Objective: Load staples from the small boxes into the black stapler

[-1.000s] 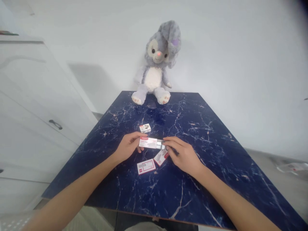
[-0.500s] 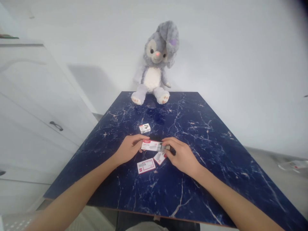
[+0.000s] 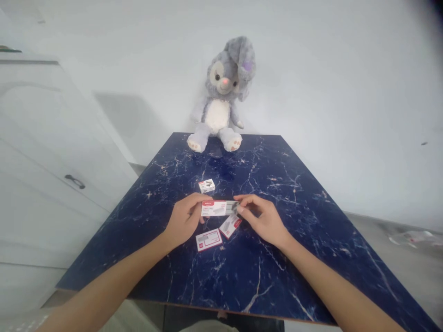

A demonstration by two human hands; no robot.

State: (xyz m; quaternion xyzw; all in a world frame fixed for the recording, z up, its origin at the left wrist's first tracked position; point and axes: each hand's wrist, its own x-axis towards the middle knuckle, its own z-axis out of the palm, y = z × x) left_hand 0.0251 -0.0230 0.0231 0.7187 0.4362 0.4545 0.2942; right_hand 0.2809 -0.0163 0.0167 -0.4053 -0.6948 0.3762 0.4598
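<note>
My left hand (image 3: 185, 219) grasps the staple box (image 3: 213, 208) by its 9 o'clock end; I can't tell whether my right hand (image 3: 262, 220) has closed on the 3 o'clock end. The box's long axis lies crosswise between them.

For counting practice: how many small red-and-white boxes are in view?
4. One box is held between left hand and right hand; one box stands beyond; two boxes lie nearer the person. Hands may hide more.

Glossy marble-look tabletop (image 3: 277, 276), seemingly matt paperboard box (image 3: 212, 208)
</note>
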